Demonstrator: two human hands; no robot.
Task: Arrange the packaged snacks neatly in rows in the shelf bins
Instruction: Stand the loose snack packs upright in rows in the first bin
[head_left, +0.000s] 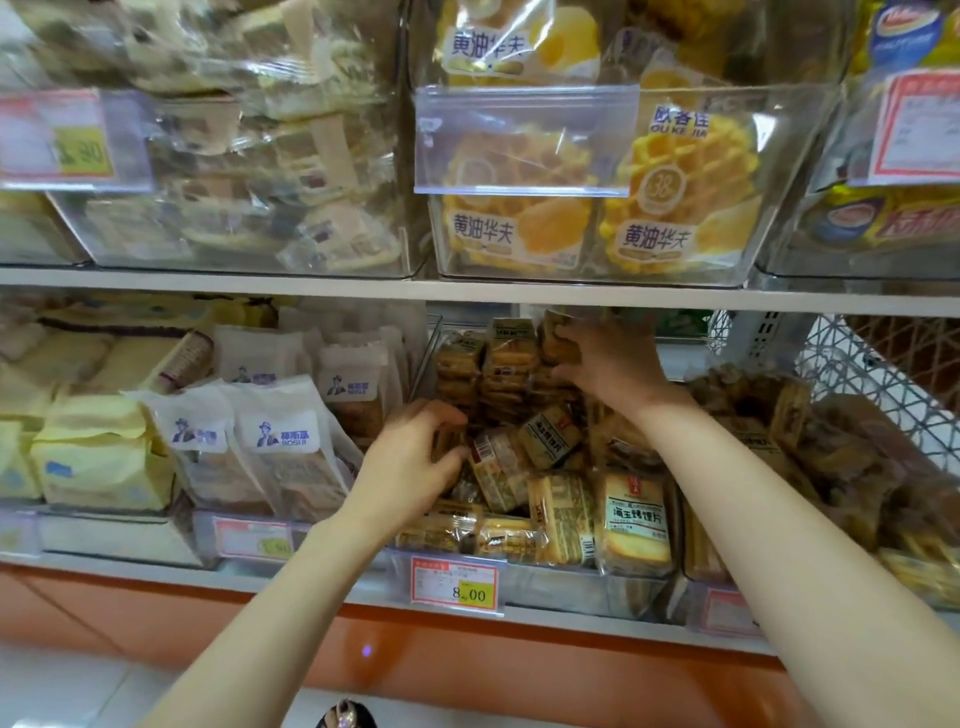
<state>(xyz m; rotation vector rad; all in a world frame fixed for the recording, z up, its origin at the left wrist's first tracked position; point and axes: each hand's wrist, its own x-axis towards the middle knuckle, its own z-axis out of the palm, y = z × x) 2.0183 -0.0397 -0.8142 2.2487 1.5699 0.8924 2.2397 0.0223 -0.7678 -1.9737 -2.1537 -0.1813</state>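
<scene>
Two bare forearms reach up from the lower edge of the view toward the lower shelf (311, 574), into a clear bin (571, 590) near its middle, behind a red price tag (456, 586). The left hand (410, 462) has its fingers curled around a small brown snack packet at the bin's left side. The right hand (608, 371) presses a packet against the upright rows of toasted-slice packets (506, 364) at the back, fingers closed on it. Loose packets (550, 436) lie tumbled in the bin's middle, while a few stand along its front wall. To do this step well, each packet probably should go in upright, label forward, pushed snug against the back row before another is picked up. White bread bags (285, 447) fill the neighbouring bin to the left.
</scene>
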